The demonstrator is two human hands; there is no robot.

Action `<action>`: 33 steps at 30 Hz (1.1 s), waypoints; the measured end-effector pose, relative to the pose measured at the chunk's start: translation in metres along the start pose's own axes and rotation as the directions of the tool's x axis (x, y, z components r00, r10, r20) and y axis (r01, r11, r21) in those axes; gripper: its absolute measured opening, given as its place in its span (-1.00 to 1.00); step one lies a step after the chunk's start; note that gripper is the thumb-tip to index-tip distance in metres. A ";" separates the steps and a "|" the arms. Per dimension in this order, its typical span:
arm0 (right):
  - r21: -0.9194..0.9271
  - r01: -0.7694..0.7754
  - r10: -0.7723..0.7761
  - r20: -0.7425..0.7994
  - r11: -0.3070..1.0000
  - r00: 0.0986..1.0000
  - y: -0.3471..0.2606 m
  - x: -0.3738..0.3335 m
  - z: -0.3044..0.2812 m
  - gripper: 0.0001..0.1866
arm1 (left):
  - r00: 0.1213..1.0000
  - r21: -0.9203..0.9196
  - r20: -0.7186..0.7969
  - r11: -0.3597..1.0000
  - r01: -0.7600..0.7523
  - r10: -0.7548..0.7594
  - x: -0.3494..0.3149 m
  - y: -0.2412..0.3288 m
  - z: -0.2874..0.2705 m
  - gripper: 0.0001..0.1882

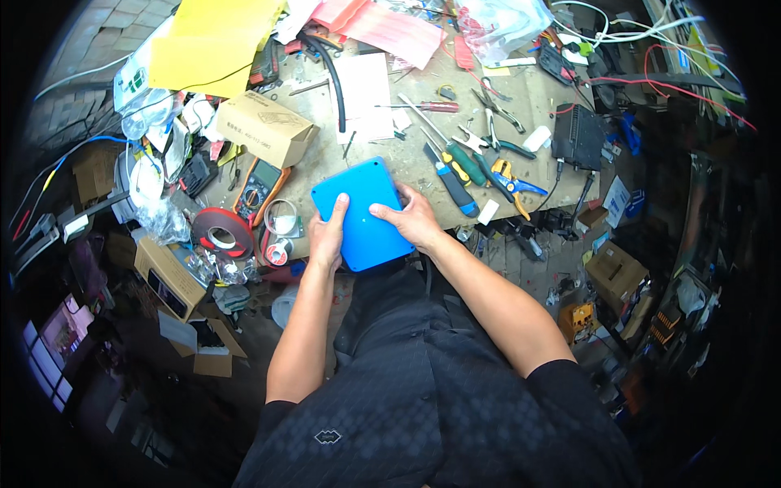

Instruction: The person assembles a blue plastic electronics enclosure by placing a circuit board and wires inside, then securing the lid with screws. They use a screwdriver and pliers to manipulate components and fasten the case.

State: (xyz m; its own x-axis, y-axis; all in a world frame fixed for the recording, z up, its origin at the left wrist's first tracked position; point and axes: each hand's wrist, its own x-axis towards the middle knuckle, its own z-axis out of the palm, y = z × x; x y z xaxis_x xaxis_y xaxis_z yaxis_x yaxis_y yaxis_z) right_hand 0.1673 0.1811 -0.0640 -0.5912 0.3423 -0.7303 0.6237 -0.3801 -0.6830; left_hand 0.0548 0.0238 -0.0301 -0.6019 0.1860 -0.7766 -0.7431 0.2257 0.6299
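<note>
At the middle of the frame, one blue panel (364, 236) is being held between two hands — its left edge is being gripped by the left hand (327, 237), its right edge by the right hand (413, 215). Only handling seems to be being done; what is finished or left cannot be told. One multimeter (262, 183), left of centre, and one black box (578, 138), upper right, are being left untouched.

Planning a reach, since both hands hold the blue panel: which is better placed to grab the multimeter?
Probably the left hand: it holds the side of the blue panel nearer the multimeter, while the right hand grips the opposite side.
</note>
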 end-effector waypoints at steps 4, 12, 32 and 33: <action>-0.178 0.009 -0.021 -0.064 0.984 0.998 -0.001 -0.001 0.001 0.18 | 0.998 0.062 -0.013 0.996 0.056 -0.055 0.004 0.001 -0.003 -0.35; -0.516 0.041 -0.048 0.001 0.855 0.999 -0.017 0.002 -0.007 -0.01 | 0.994 0.172 -0.025 0.979 0.105 -0.102 0.003 0.012 -0.001 -0.28; -0.432 -0.075 0.053 -0.062 0.899 0.997 -0.020 0.000 -0.011 -0.19 | 0.984 0.236 0.029 0.958 0.163 -0.174 0.008 0.016 0.005 -0.40; -0.389 -0.105 0.105 -0.023 0.915 0.994 -0.016 0.005 -0.011 -0.16 | 0.986 0.212 0.010 0.964 0.158 -0.164 0.009 0.018 0.004 -0.41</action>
State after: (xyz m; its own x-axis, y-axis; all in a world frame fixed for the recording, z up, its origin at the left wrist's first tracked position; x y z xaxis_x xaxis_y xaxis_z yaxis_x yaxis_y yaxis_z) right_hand 0.1600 0.1986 -0.0564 -0.5107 0.3200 -0.7980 0.8321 -0.0493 -0.5524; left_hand 0.0376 0.0336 -0.0261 -0.4692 0.1557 -0.8693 -0.7498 0.4499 0.4852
